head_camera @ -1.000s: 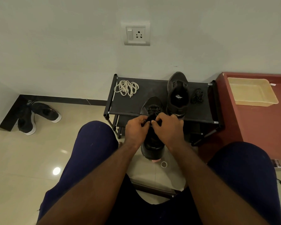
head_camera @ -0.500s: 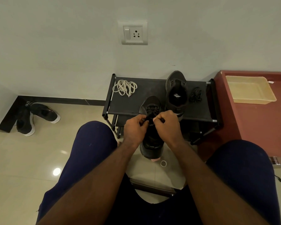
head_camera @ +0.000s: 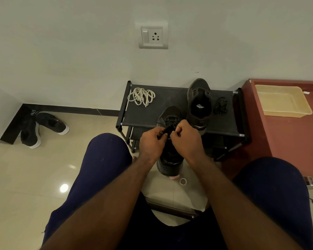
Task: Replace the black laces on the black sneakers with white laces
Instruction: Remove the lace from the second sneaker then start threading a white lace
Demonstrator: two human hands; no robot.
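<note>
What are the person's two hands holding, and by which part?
The left hand and right hand both pinch the black lace of the nearer black sneaker, at its upper lacing near the tongue.

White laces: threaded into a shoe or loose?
Loose: the white laces lie coiled by themselves on the rack, at its far left corner.

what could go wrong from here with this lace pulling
The near sneaker overhangs the rack's front edge; a hard tug from the left hand and right hand on its black lace may tip it off. The white laces sit near the rack's back left corner and could slide off.
</note>
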